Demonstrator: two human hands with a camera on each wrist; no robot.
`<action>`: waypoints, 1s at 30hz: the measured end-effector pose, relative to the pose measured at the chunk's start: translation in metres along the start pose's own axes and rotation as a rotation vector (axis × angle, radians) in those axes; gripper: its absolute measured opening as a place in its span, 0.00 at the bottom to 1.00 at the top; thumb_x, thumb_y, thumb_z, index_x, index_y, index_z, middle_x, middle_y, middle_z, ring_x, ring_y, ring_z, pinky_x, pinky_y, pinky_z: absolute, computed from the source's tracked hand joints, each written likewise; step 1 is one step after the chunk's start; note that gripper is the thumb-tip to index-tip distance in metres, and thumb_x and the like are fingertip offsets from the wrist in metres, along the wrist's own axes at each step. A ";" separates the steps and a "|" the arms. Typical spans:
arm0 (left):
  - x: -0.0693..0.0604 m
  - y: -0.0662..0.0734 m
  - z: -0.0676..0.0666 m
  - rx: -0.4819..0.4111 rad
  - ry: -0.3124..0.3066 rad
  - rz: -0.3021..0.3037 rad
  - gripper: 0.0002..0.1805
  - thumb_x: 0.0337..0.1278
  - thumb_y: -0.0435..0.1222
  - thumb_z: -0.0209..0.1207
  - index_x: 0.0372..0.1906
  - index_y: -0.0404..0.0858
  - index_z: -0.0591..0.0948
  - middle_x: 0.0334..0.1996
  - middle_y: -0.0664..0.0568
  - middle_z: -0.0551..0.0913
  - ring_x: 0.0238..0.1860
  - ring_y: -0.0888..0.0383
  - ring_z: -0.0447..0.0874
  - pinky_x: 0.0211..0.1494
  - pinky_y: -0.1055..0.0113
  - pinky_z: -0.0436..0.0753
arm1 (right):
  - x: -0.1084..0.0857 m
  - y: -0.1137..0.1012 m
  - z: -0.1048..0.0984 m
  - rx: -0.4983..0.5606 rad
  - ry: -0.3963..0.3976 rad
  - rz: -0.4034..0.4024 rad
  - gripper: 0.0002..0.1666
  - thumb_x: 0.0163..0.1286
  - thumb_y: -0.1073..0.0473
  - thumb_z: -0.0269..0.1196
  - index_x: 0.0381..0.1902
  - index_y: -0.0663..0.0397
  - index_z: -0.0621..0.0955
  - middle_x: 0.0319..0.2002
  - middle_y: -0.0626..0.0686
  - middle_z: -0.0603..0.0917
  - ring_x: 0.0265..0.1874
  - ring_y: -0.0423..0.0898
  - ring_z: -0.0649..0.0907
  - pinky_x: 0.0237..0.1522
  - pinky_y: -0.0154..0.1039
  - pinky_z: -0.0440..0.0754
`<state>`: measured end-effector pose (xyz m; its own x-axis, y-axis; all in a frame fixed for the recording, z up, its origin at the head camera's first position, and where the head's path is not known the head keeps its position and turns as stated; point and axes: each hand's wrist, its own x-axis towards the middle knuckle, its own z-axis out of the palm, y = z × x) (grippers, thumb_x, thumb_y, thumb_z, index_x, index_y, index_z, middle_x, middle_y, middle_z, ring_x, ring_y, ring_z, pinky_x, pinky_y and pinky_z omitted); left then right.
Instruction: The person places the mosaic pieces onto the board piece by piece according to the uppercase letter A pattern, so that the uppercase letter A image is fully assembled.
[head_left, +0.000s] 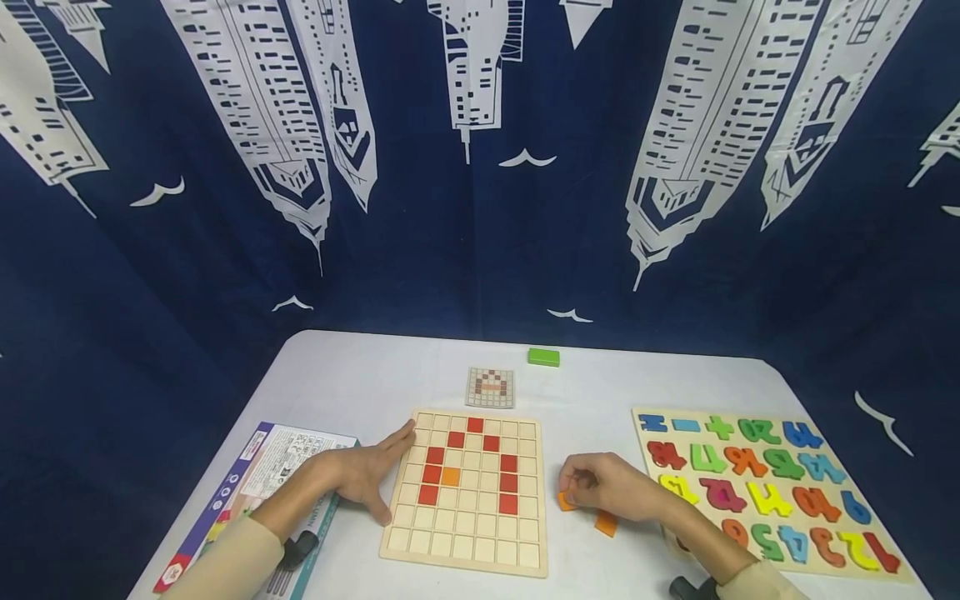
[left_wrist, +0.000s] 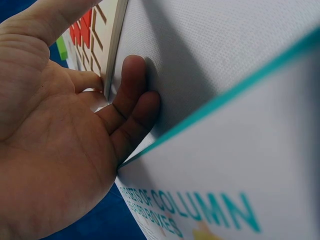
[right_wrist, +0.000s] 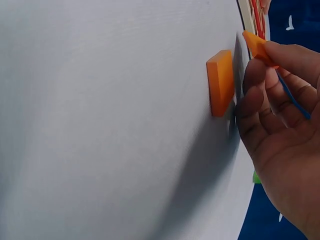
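A wooden grid board (head_left: 480, 546) lies mid-table, with several red tiles (head_left: 508, 483) forming an arch and one orange tile (head_left: 450, 477) beside its left column. My left hand (head_left: 366, 477) rests at the board's left edge, fingers spread and touching the rim. To the right of the board, my right hand (head_left: 611, 486) pinches an orange tile (right_wrist: 257, 47) between thumb and fingers. Close under that hand, another orange tile (right_wrist: 221, 84) lies on the white table. Behind the board is a small pattern card (head_left: 491, 387) showing a similar arch with an orange bar.
A puzzle board (head_left: 652, 425) of colourful numbers and signs lies at right, partly under the right forearm. A printed box (head_left: 300, 442) lies at left beneath the left forearm. Near the back edge sits a green block (head_left: 543, 357). A dark blue patterned cloth (head_left: 480, 250) hangs behind.
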<state>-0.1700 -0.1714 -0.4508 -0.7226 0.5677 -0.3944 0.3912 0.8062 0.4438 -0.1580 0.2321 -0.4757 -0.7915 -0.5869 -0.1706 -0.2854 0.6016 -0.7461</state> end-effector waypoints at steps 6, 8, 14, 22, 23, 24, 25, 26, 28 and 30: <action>0.000 0.000 0.000 0.000 -0.005 -0.004 0.70 0.20 0.50 0.75 0.72 0.35 0.46 0.73 0.50 0.32 0.70 0.48 0.45 0.65 0.52 0.61 | 0.004 -0.002 0.002 0.074 -0.008 0.010 0.04 0.60 0.56 0.64 0.34 0.41 0.80 0.28 0.44 0.81 0.29 0.43 0.78 0.29 0.33 0.77; 0.000 0.000 0.000 -0.002 -0.006 -0.004 0.70 0.20 0.50 0.75 0.72 0.35 0.46 0.73 0.50 0.32 0.70 0.48 0.45 0.65 0.52 0.61 | 0.006 -0.004 0.002 0.092 -0.008 0.001 0.05 0.60 0.57 0.63 0.35 0.42 0.80 0.28 0.45 0.80 0.29 0.43 0.78 0.30 0.34 0.77; 0.000 0.000 0.000 -0.003 -0.006 -0.004 0.70 0.20 0.50 0.75 0.72 0.35 0.46 0.73 0.50 0.32 0.70 0.48 0.45 0.65 0.52 0.61 | 0.016 -0.016 0.003 0.164 -0.019 -0.026 0.06 0.61 0.59 0.62 0.37 0.46 0.80 0.29 0.47 0.81 0.29 0.43 0.79 0.32 0.35 0.79; 0.000 0.000 0.000 0.005 -0.007 -0.005 0.70 0.20 0.50 0.75 0.72 0.35 0.46 0.73 0.50 0.32 0.70 0.48 0.45 0.65 0.52 0.61 | 0.034 -0.028 0.009 0.195 -0.037 -0.085 0.11 0.63 0.61 0.60 0.45 0.48 0.81 0.36 0.48 0.82 0.31 0.45 0.82 0.36 0.36 0.81; 0.000 0.000 0.000 0.006 -0.007 -0.004 0.70 0.20 0.50 0.75 0.72 0.35 0.46 0.73 0.50 0.32 0.70 0.48 0.45 0.65 0.52 0.61 | 0.036 -0.028 0.010 0.200 -0.042 -0.093 0.12 0.63 0.60 0.60 0.46 0.48 0.81 0.37 0.48 0.82 0.31 0.45 0.82 0.37 0.36 0.81; 0.001 0.000 0.000 0.005 -0.007 -0.003 0.70 0.20 0.50 0.75 0.72 0.35 0.46 0.73 0.50 0.32 0.70 0.48 0.45 0.65 0.52 0.61 | 0.038 -0.029 0.011 0.212 -0.048 -0.101 0.13 0.63 0.61 0.60 0.47 0.49 0.81 0.39 0.49 0.82 0.32 0.46 0.83 0.37 0.37 0.81; 0.001 0.000 0.000 0.004 -0.006 -0.004 0.70 0.19 0.50 0.75 0.72 0.35 0.46 0.73 0.50 0.32 0.70 0.48 0.45 0.65 0.52 0.61 | 0.041 -0.030 0.012 0.220 -0.052 -0.110 0.14 0.63 0.62 0.60 0.47 0.49 0.81 0.41 0.49 0.82 0.32 0.46 0.83 0.38 0.37 0.81; 0.001 0.000 0.000 0.003 -0.006 -0.004 0.70 0.19 0.50 0.75 0.72 0.35 0.46 0.73 0.50 0.32 0.70 0.48 0.45 0.65 0.52 0.61 | 0.042 -0.031 0.013 0.235 -0.057 -0.117 0.14 0.64 0.63 0.59 0.47 0.50 0.81 0.42 0.50 0.82 0.32 0.47 0.84 0.38 0.37 0.82; 0.001 0.000 0.001 0.003 -0.004 -0.006 0.70 0.19 0.51 0.75 0.72 0.35 0.46 0.73 0.50 0.32 0.70 0.48 0.45 0.65 0.52 0.61 | 0.046 -0.033 0.015 0.250 -0.062 -0.126 0.14 0.63 0.64 0.59 0.47 0.51 0.81 0.43 0.50 0.82 0.32 0.47 0.84 0.38 0.37 0.82; 0.001 -0.001 0.001 0.008 -0.003 -0.009 0.70 0.19 0.51 0.75 0.72 0.36 0.46 0.73 0.50 0.32 0.70 0.48 0.45 0.65 0.52 0.61 | 0.050 -0.036 0.016 0.251 -0.060 -0.132 0.14 0.63 0.64 0.59 0.47 0.52 0.81 0.41 0.50 0.83 0.31 0.46 0.84 0.37 0.37 0.82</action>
<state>-0.1708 -0.1712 -0.4520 -0.7243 0.5607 -0.4011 0.3892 0.8128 0.4334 -0.1780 0.1722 -0.4677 -0.7206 -0.6870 -0.0936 -0.2353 0.3693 -0.8990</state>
